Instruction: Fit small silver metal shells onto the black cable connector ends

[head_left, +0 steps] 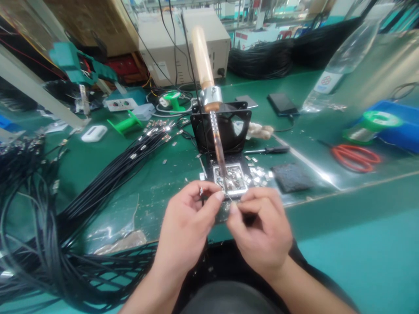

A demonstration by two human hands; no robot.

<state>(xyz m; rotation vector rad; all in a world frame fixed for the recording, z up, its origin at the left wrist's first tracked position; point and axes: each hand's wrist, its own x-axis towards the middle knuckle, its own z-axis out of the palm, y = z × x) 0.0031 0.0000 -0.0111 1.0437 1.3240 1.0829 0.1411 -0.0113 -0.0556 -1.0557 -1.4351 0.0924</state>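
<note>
A soldering iron [203, 65] with a wooden handle is fixed in a metal clamp, its tip pointing down between my hands. My left hand [185, 224] is closed in a pinch near the tip, with a small metal connector [201, 191] showing between the fingers. What the thumb and fingertip pinch is mostly hidden. My right hand [266, 233] pinches a thin silvery solder wire [230, 199], its end close to the iron's tip. Just beyond the fingertips lies a square metal tray [245, 176] of small metal bits.
Bundled black cables [111, 179] cover the left side. A black fan [219, 133] stands behind the tray. Loose metal pieces [258, 174], a dark sponge-like pad [291, 178], a screwdriver [276, 149], red-handled scissors [355, 157] and a plastic bottle [343, 56] are to the right.
</note>
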